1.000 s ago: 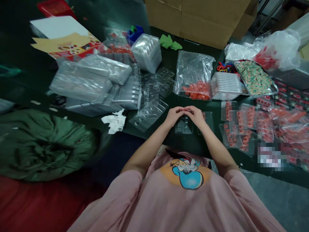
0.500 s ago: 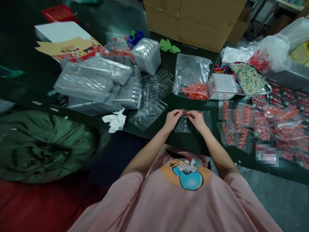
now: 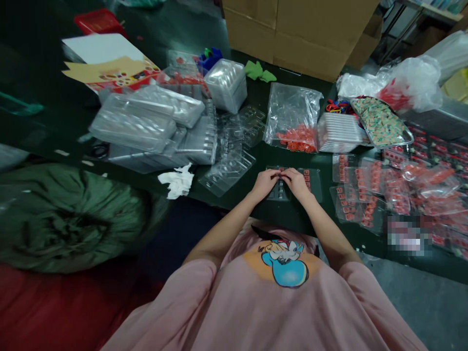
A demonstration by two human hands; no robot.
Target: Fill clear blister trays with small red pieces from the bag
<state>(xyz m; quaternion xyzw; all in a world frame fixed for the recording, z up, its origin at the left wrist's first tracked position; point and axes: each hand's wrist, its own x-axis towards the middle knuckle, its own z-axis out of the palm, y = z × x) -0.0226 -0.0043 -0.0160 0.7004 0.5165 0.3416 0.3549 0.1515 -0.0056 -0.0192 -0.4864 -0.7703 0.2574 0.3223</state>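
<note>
My left hand [image 3: 265,185] and my right hand [image 3: 295,184] meet with their fingertips over a clear plastic blister tray [image 3: 272,196] on the dark table. Both hands are closed in pinches; whatever their fingertips hold is too small and covered to make out. Just behind the fingers a small red piece [image 3: 281,169] sits in the tray's top cell. Lower cells in that column show without red. Partly under my right hand lies a second clear tray [image 3: 316,190], with a column of small red pieces [image 3: 307,176].
Filled trays [image 3: 347,202] crowd the right side. Behind my hands lies a clear bag [image 3: 292,105] of red pieces [image 3: 298,138], beside stacked clear trays [image 3: 339,132] and a tray of green-and-tan pieces [image 3: 382,122]. Clear packaging [image 3: 131,124] and crumpled tissue [image 3: 178,181] lie left. A cardboard box [image 3: 300,36] stands behind.
My fingertips have come together and shifted slightly down the tray's column, from the top cell to just below it. My right hand has moved left, uncovering more of the second tray's red pieces.
</note>
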